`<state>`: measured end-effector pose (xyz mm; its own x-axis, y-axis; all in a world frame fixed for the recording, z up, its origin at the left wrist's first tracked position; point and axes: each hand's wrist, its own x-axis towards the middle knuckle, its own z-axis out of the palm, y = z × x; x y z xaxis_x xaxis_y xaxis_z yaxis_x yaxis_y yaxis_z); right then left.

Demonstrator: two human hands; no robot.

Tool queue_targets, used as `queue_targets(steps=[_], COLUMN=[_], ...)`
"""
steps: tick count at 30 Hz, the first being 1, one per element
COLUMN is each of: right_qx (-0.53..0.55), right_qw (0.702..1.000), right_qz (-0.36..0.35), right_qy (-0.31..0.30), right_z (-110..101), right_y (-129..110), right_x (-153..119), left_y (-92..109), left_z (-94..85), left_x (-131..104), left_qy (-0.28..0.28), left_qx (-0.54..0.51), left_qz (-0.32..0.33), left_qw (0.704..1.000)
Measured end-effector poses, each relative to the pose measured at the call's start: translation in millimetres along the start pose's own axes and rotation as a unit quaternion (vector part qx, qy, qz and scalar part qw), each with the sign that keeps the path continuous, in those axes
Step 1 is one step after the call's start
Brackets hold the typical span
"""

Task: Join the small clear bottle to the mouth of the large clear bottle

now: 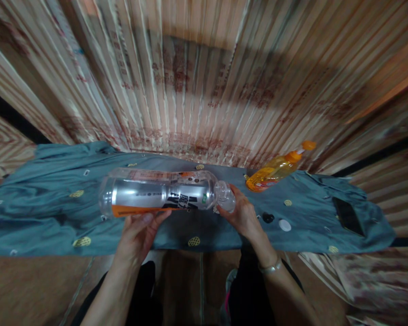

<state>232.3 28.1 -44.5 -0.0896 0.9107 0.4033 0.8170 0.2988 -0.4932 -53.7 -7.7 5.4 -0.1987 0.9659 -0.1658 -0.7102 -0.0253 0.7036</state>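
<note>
A large clear plastic bottle (149, 192) with a silver and orange label lies sideways in front of me, its mouth toward the right. My left hand (141, 228) grips it from below, with some fingers hidden behind it. My right hand (241, 210) holds a small clear plastic container (226, 197) between thumb and fingers, at the mouth of the large bottle. Whether the two pieces touch or are joined I cannot tell. Just right of that hand, a black cap (268, 218) and a white round cap (284, 225) lie on the cloth.
A green-grey cloth with yellow patterns (177, 233) covers the narrow table. Toward the back right stands an orange pump bottle (272, 172). A dark phone (347, 216) lies near the right end. Behind the table hangs a pleated curtain (190, 90).
</note>
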Motion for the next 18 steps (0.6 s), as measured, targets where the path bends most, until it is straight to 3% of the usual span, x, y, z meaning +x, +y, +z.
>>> queue_targets(steps=[18], right_qx=[-0.001], right_qw=[1.000], right_qz=[0.000], right_qy=[0.001], right_z=[-0.2], right_y=[-0.8], right_x=[0.4], left_y=[-4.2], left_z=[-1.6], left_x=[3.2], left_qy=[0.000], left_qx=[0.038], left_qz=[-0.023], left_qw=[0.999])
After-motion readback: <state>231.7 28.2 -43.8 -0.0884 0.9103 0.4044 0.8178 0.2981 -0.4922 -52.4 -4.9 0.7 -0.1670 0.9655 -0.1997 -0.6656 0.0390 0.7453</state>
